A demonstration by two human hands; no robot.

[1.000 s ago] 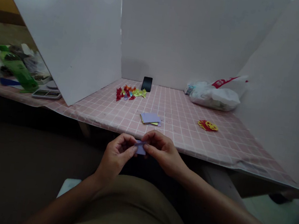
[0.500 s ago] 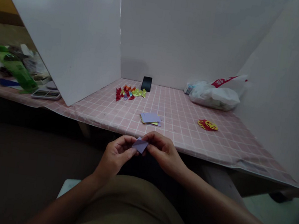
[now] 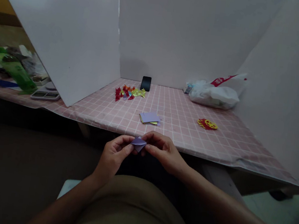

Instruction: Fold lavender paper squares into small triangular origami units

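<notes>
A small folded purple paper (image 3: 139, 143) is held between both hands, just in front of the table's near edge. My left hand (image 3: 114, 156) pinches its left corner between thumb and fingers. On the other side my right hand (image 3: 164, 152) grips the right corner the same way. The upper part of the paper bulges in a curved flap. Beyond the hands lies a stack of purple and yellow paper squares (image 3: 149, 118) on the pink checked tablecloth (image 3: 174, 130). Small folded pieces in red, orange and yellow (image 3: 127, 92) are clustered farther back.
A dark phone (image 3: 146, 83) leans at the back wall. Red and yellow cut-out shapes (image 3: 207, 124) lie at the right, below a white plastic bag (image 3: 214, 95). White panels (image 3: 76, 36) enclose the table. Outside, at left, are a green bottle (image 3: 15, 70) and a scale (image 3: 45, 94).
The upper part of the purple paper, flatter before, now bulges into a curved flap. Both hands keep their hold on it, almost in the same place.
</notes>
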